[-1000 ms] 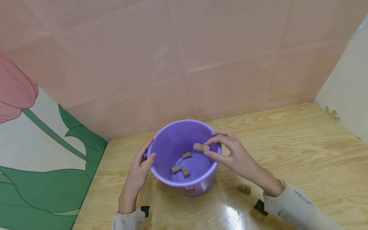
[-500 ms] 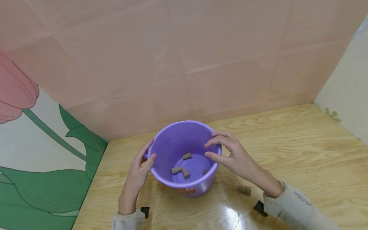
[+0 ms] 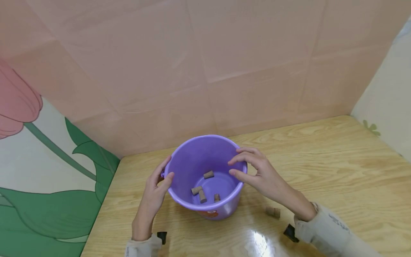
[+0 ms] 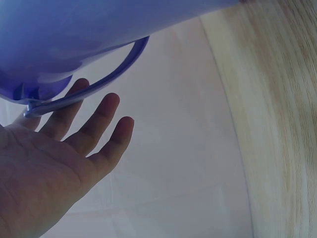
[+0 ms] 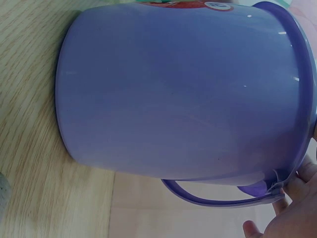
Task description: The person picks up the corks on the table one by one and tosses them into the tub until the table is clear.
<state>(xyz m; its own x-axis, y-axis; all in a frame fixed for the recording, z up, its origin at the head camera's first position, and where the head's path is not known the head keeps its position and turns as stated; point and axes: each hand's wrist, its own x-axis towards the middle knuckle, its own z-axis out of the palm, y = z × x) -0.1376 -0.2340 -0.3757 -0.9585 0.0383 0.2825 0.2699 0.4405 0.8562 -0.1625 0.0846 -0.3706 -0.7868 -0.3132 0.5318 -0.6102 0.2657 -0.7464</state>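
A purple bucket (image 3: 205,142) stands on the wooden table, with several brown cork stoppers (image 3: 208,174) lying on its floor. My left hand (image 3: 152,196) holds the bucket's left rim, thumb at the inner edge; in the left wrist view its other fingers spread beside the bucket's handle (image 4: 116,74). Over the right rim reaches my right hand (image 3: 261,175), thumb and forefinger apart with nothing between them. The right wrist view shows the bucket's side (image 5: 173,94) and part of that hand near the rim. Another cork stopper (image 3: 273,212) lies on the table below my right forearm.
Two small black objects (image 3: 291,232) are close to the sleeves, one at each side. A pinkish sheet (image 3: 205,71) covers the wall behind the table (image 3: 337,167). A wall with painted leaves and a tulip (image 3: 48,210) borders the left side.
My right hand has let go of the cork stopper it pinched, and that stopper dropped into the bucket. It rolled left along the floor and another stopper shifted. Both hands stayed in place.
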